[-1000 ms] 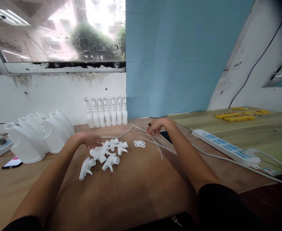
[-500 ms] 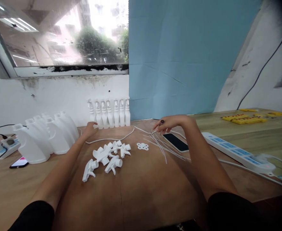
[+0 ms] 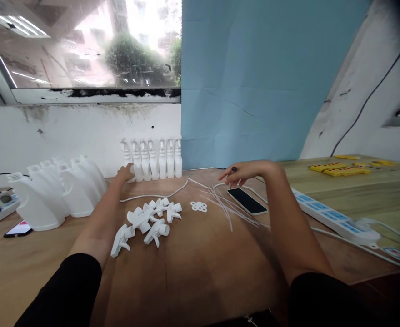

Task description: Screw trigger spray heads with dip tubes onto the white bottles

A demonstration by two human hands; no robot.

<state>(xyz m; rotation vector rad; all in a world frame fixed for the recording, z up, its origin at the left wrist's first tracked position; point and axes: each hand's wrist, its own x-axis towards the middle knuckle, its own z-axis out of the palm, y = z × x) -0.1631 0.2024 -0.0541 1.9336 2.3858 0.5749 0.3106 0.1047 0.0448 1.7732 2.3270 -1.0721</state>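
My left hand [image 3: 124,173] reaches to the left end of a row of white spray bottles [image 3: 162,161] by the wall. Its fingers curl around the lower part of the leftmost spray bottle [image 3: 125,150], hiding its base. My right hand [image 3: 242,171], bent at the wrist, pinches a thin stick-like tool with a dark round end [image 3: 234,169]. It hovers just behind a dark-screened phone [image 3: 247,201] and beside several thin white tubes [image 3: 224,206]. Between my arms lie a loose pile of white trigger spray heads [image 3: 145,220] and a cluster of small white rings [image 3: 198,206].
White bottles without caps [image 3: 43,200] stand at left, beside another phone [image 3: 17,229] and a power strip [image 3: 2,206]. A long power strip [image 3: 336,218] lies at right, its white cable crossing the table. Yellow pieces [image 3: 346,170] lie farther right. A white cord [image 3: 155,196] runs behind the spray heads.
My left hand has risen slightly and closed in around the leftmost spray bottle. My right hand stays nearly in place with the thin tool. The whole view has shifted slightly.
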